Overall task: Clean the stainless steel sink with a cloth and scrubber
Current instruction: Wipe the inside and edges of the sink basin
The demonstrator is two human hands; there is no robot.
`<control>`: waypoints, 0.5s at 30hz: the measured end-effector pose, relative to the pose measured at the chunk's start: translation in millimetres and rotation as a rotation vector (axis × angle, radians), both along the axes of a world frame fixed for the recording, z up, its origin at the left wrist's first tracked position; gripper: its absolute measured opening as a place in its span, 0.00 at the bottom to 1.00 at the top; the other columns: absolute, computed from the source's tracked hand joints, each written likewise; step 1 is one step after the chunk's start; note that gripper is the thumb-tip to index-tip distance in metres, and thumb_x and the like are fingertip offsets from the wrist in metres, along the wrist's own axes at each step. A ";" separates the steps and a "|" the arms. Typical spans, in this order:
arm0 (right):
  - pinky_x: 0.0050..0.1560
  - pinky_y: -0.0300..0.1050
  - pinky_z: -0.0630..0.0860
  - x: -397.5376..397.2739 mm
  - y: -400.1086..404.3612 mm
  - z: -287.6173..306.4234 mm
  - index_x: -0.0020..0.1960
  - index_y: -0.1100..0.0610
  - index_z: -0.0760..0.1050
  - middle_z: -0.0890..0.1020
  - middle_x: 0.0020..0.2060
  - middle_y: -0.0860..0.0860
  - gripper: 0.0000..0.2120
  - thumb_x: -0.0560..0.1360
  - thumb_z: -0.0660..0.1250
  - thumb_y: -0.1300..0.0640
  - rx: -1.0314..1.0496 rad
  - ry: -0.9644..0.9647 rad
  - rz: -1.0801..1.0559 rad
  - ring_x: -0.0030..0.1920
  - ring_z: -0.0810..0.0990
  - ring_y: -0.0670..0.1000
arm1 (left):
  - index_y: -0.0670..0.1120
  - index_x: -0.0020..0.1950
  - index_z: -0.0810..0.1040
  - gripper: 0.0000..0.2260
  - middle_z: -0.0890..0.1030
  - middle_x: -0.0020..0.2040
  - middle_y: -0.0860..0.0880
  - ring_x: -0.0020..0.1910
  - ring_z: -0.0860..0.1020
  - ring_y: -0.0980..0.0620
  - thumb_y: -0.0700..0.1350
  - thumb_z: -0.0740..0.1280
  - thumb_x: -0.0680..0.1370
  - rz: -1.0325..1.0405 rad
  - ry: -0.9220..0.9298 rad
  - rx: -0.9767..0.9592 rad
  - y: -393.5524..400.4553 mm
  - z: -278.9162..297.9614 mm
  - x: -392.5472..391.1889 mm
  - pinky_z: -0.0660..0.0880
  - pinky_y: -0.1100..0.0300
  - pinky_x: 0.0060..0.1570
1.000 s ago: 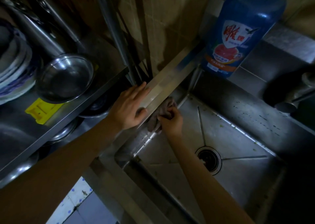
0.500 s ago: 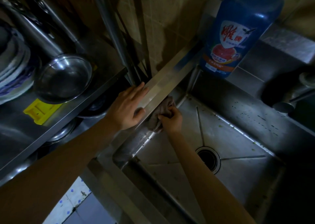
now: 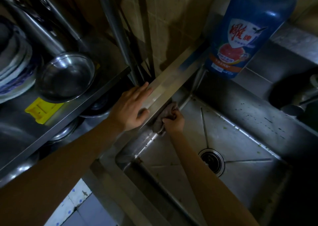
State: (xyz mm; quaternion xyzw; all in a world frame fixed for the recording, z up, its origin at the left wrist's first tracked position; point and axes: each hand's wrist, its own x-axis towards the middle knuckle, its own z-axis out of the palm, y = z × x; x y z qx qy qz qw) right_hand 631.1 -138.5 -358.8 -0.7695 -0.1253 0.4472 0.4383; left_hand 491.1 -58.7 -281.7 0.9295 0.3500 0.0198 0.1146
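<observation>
Barely anything has shifted: right hand (image 3: 173, 122) still bunches the cloth (image 3: 163, 119) in curled fingers against the sink (image 3: 240, 174) wall's upper edge, tucked under the rim ledge (image 3: 172, 81), likely working the grime there. Left hand (image 3: 131, 108) stays flat, fingers straight, on that ledge, probably bracing the lean. Beyond, a blue detergent bottle (image 3: 249, 29) stands at the back corner; no scrubber in view.

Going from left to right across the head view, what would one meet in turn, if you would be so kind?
Stacked plates → steel bowl → left hand → cloth held by right hand → drain → blue detergent bottle.
</observation>
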 end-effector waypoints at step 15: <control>0.54 0.46 0.78 23.2 20.7 -12.4 0.60 0.61 0.76 0.81 0.55 0.57 0.18 0.71 0.62 0.70 0.027 -0.081 -0.149 0.53 0.80 0.56 | 0.45 0.74 0.62 0.31 0.64 0.74 0.44 0.67 0.69 0.42 0.55 0.58 0.73 0.002 -0.034 0.020 1.1 -4.5 -1.8 0.70 0.47 0.61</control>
